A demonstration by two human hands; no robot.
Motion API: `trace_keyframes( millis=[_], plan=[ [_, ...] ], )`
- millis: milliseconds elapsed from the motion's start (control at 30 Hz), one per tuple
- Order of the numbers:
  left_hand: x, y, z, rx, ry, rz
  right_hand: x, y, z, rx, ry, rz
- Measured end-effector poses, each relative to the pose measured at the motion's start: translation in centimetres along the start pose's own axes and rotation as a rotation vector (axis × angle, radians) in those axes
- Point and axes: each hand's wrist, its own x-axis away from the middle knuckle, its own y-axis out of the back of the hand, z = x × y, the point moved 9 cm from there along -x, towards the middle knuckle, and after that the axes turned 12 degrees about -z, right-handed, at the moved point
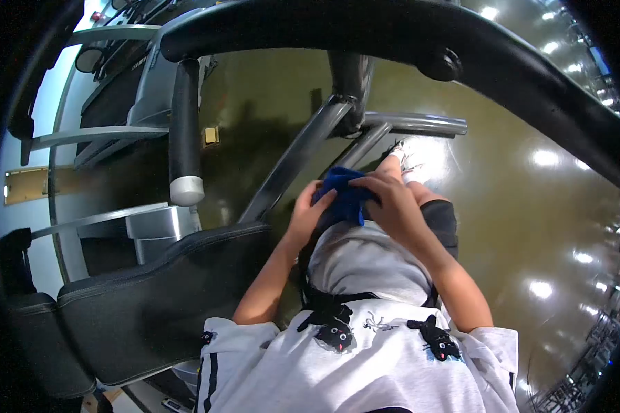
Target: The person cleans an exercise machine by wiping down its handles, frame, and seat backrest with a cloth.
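A blue cloth (pixel 342 190), bunched and folded, is held between my two hands in front of my waist. My left hand (pixel 308 210) grips its left side, thumb pressed against the fabric. On the other side my right hand (pixel 390 202) has its fingers over the cloth's upper right edge. Part of the cloth is hidden behind the fingers. Just beyond the hands runs the grey metal frame (pixel 300 155) of a gym machine.
A black padded seat (pixel 165 310) lies close on my left. Overhead arches a thick black padded bar (pixel 310 26). A black handle (pixel 184 131) with a silver end hangs at left. The shiny greenish floor (pixel 517 206) reflects lights.
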Motion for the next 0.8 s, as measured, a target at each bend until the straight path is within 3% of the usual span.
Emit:
trace_keyframes(
  millis=[67,133,200,233,267,333,500,567,600,800],
  plan=[
    [-1.0,1.5,-1.7,-0.205,-0.142,-0.048,-0.2,0.8,-1.1,0.024,-0.052,-0.016],
    [-2.0,2.0,-2.5,-0.202,-0.172,-0.044,-0.2,0.7,-2.0,0.03,-0.079,-0.024],
    [-2.8,0.9,-2.9,-0.412,-0.251,0.06,-0.5,1.8,-3.3,0.077,-0.144,-0.12],
    [-3.1,0.7,-3.6,-0.752,-0.403,-0.005,-0.3,2.1,-4.2,0.035,-0.234,-0.157],
    [-3.6,0.8,-3.5,-0.744,-0.395,-0.005,-0.4,2.2,-4.3,0.041,-0.238,-0.149],
    [-3.5,-0.4,-4.1,-1.544,-0.824,-0.023,-0.3,2.9,-5.3,-0.065,-0.422,-0.181],
    [-9.1,2.9,-4.3,-1.227,-0.682,-0.317,0.3,2.6,-7.3,-0.005,-0.489,-0.149],
    [-12.2,4.7,-4.7,-1.17,-0.515,-0.431,0.1,2.3,-6.8,0.071,-0.288,-0.146],
    [-14.1,4.9,-4.8,-1.15,-0.516,-0.443,-0.2,1.9,-6.9,0.055,-0.293,-0.124],
    [-19.9,3.3,-9.7,-0.9,-0.92,-0.566,-4.3,-1.7,-7.5,0.042,-0.155,-0.115]
  ],
)
